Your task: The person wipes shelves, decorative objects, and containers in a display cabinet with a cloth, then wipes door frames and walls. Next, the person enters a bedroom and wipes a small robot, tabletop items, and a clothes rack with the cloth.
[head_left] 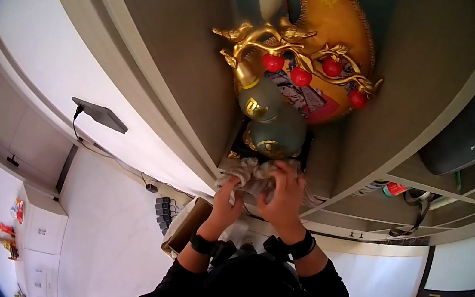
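Observation:
A crumpled light-coloured cloth (254,182) lies at the front of a shelf compartment, under both hands. My left hand (225,206) grips its left part with bent fingers. Over its right part, the fingers of my right hand (283,202) are curled, holding the cloth. Just behind stands a grey-green gourd ornament (278,131) with gold markings, on a dark base (305,149). From its gold neck spreads a gold branch (253,36) with birds and several red balls (301,76). The fingertips come close to the base; I cannot tell whether they touch it.
An orange-yellow decorated piece (357,31) with a stitched edge stands behind the ornament. Shelf walls (184,50) enclose both sides. Below are an open box (191,221) and a power strip (162,214) with cables. Right-hand compartments hold a dark object (464,132) and small items.

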A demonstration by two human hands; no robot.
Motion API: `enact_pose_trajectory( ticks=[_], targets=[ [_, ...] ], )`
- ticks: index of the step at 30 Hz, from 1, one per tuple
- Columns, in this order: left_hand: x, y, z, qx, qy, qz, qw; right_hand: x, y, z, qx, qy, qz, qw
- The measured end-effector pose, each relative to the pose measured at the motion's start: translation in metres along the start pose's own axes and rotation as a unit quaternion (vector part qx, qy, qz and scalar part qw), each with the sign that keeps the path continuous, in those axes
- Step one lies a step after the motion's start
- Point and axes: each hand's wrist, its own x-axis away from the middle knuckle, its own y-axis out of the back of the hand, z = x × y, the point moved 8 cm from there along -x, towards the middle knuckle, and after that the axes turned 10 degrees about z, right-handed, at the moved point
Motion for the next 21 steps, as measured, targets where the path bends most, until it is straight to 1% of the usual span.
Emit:
enact_pose_trajectory(
  ticks=[2,3,5,6,8,9,13,14,16,18,19,21],
  targets=[
    [0.000,0.007,-0.005,-0.025,-0.039,-0.036,0.998,0.001,-0.012,0.004,-0.010,0.003,0.030,0.999],
    [-0.004,0.004,-0.007,-0.028,-0.046,-0.035,0.998,0.000,-0.012,0.000,-0.009,0.004,0.023,1.000],
    [-0.002,0.003,0.000,0.007,-0.009,-0.031,0.999,0.004,-0.016,0.002,-0.060,0.028,0.030,0.997],
    [-0.001,0.001,-0.004,-0.009,-0.026,-0.039,0.999,0.008,-0.014,-0.002,-0.057,0.024,0.029,0.998],
    [0.001,0.001,-0.003,-0.028,-0.033,-0.048,0.998,0.015,0.000,-0.004,-0.066,0.052,-0.046,0.995],
    [0.002,0.003,-0.003,-0.044,-0.035,-0.062,0.997,0.017,0.002,-0.007,-0.066,0.051,-0.049,0.995],
    [0.001,0.001,-0.001,-0.008,-0.036,-0.045,0.998,0.017,0.003,-0.013,-0.024,0.045,-0.030,0.998],
    [0.001,0.000,0.001,-0.009,-0.021,-0.044,0.999,0.014,0.001,-0.013,-0.006,0.047,-0.023,0.999],
    [0.001,0.002,0.001,-0.010,-0.004,-0.047,0.999,0.012,-0.002,-0.013,-0.011,0.047,-0.021,0.999],
    [0.001,0.001,-0.009,-0.047,-0.028,-0.043,0.998,0.008,-0.003,-0.010,-0.016,0.049,-0.015,0.999],
    [0.001,0.003,-0.008,-0.046,-0.025,-0.047,0.998,0.007,-0.001,-0.008,-0.010,0.037,-0.009,0.999],
    [0.000,0.003,-0.011,-0.042,-0.049,-0.044,0.997,0.005,-0.003,-0.008,-0.004,0.025,0.001,1.000]
  ],
)
